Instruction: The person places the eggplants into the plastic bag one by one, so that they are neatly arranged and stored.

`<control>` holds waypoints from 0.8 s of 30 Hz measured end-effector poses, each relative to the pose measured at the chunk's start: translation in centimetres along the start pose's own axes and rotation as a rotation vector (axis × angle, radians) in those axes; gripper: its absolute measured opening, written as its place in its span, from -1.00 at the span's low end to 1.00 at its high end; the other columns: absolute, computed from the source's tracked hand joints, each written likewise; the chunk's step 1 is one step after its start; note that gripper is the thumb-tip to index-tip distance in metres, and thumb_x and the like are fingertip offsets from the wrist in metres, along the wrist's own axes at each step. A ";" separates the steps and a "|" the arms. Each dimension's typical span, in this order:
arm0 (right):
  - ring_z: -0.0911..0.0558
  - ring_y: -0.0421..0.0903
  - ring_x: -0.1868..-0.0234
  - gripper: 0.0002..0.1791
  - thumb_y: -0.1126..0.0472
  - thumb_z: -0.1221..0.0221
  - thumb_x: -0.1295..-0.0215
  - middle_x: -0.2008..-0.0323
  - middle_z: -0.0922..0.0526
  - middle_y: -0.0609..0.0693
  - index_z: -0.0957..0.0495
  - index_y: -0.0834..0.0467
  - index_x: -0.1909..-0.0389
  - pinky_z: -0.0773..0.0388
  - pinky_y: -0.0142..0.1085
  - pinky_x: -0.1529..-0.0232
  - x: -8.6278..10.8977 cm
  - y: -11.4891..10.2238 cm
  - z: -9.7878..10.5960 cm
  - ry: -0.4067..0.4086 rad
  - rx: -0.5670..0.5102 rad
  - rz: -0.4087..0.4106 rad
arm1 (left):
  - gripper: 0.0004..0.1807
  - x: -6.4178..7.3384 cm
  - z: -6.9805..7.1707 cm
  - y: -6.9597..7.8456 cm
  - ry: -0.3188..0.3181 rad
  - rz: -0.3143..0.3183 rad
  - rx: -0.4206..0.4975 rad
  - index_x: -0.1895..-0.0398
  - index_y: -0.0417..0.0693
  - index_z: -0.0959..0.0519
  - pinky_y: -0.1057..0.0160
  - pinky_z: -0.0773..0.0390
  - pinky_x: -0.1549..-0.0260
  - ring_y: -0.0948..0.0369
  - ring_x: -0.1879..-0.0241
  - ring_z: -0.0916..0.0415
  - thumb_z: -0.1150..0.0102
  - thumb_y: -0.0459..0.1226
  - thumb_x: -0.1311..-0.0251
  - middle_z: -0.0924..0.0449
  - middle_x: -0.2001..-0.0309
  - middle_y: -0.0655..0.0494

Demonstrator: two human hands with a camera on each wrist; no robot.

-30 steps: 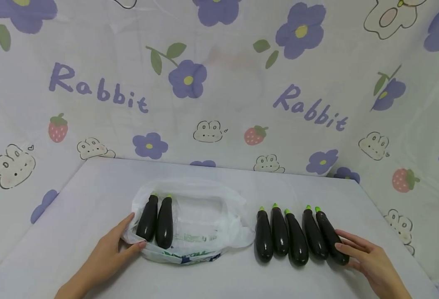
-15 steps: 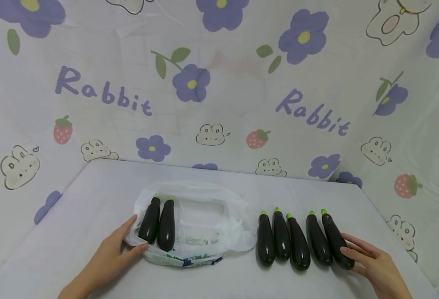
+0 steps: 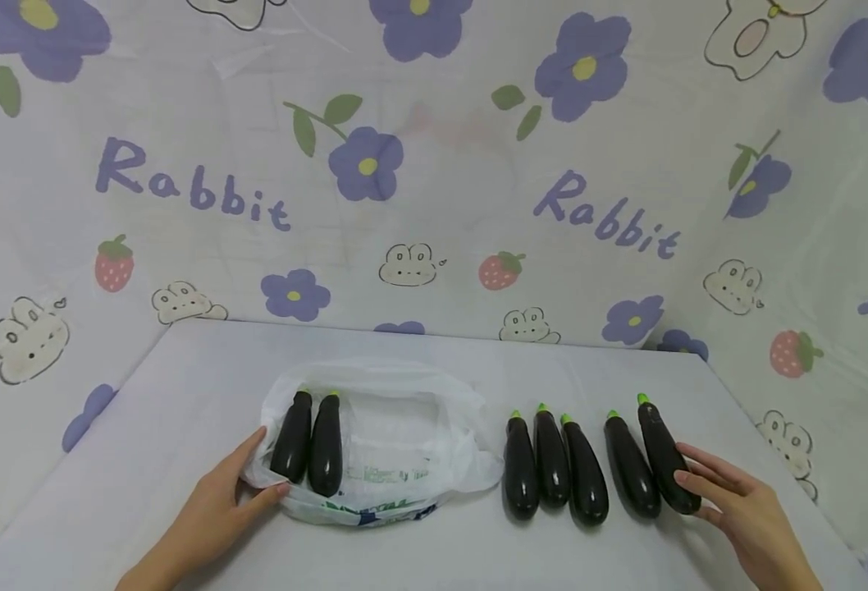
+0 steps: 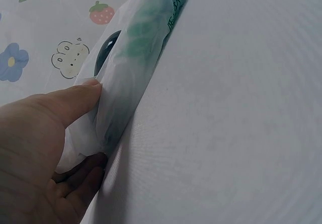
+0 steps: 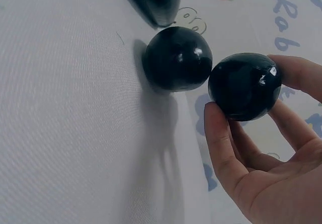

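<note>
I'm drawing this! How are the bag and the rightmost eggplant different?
The bag is white; the rightmost eggplant is black with a green tip. The bag is crumpled; the eggplant is smooth and shiny. Both are held: bag by left hand, eggplant by right hand.

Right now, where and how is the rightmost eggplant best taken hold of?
Probably by the thick, rounded end of the rightmost eggplant, from its right side, as the right hand does. The neighbouring eggplant crowds its left, while its right side faces open table. The narrow green-stemmed end points away from the person.
</note>
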State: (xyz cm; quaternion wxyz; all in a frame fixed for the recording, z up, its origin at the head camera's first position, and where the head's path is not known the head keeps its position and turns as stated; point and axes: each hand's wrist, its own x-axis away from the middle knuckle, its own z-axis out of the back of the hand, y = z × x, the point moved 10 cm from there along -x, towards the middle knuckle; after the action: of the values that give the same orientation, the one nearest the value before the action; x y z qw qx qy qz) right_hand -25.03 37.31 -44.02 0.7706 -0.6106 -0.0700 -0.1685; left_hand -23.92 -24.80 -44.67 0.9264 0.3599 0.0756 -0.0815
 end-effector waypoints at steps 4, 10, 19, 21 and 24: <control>-0.54 -0.39 0.04 -0.21 -0.05 -0.39 -0.19 0.00 -0.53 -0.37 -0.35 -0.02 -0.43 -0.60 -0.29 0.09 0.1 -0.4 -0.2 -0.019 -0.031 0.034 | 0.00 0.0 0.1 0.1 -0.004 0.012 0.002 -0.52 -0.17 -0.10 -0.26 -0.20 -0.26 -0.27 -0.35 -0.14 -0.25 0.18 -0.20 -0.19 -0.39 -0.36; -0.55 -0.38 0.02 -0.29 0.00 -0.38 -0.21 0.01 -0.55 -0.39 -0.41 -0.06 -0.39 -0.60 -0.29 0.10 0.3 -0.2 -0.2 -0.032 -0.075 0.051 | -0.01 0.1 0.0 0.3 -0.005 0.010 0.002 -0.52 -0.18 -0.11 -0.26 -0.21 -0.26 -0.26 -0.35 -0.15 -0.25 0.17 -0.20 -0.20 -0.39 -0.35; -0.56 -0.36 0.05 -0.33 0.05 -0.39 -0.21 0.06 -0.56 -0.40 -0.45 -0.04 -0.36 -0.62 -0.30 0.15 0.0 -0.6 -0.3 -0.011 -0.120 0.085 | 0.00 -0.1 -0.2 -0.1 -0.008 0.008 0.003 -0.53 -0.16 -0.08 -0.25 -0.18 -0.28 -0.25 -0.37 -0.12 -0.24 0.18 -0.21 -0.17 -0.41 -0.33; -0.56 -0.36 0.06 -0.35 0.07 -0.39 -0.21 0.07 -0.57 -0.40 -0.47 -0.05 -0.34 -0.62 -0.31 0.15 0.0 -0.7 -0.3 -0.012 -0.142 0.087 | 0.00 -0.1 -0.2 -0.2 -0.008 0.005 0.000 -0.53 -0.17 -0.08 -0.25 -0.19 -0.27 -0.25 -0.37 -0.12 -0.25 0.17 -0.21 -0.18 -0.41 -0.33; -0.56 -0.36 0.06 -0.37 0.09 -0.39 -0.21 0.08 -0.58 -0.40 -0.49 -0.06 -0.33 -0.62 -0.31 0.16 0.1 -0.6 -0.4 -0.016 -0.160 0.087 | -0.01 0.0 -0.2 -0.2 -0.006 0.001 0.000 -0.53 -0.18 -0.09 -0.25 -0.19 -0.27 -0.25 -0.37 -0.13 -0.26 0.16 -0.21 -0.18 -0.40 -0.33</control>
State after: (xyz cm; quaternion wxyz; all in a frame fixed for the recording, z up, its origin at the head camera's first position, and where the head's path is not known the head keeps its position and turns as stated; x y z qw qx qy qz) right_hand -25.21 36.78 -43.49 0.7253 -0.6741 -0.0361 -0.1350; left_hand -24.00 -24.78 -44.93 0.9267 0.3594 0.0727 -0.0824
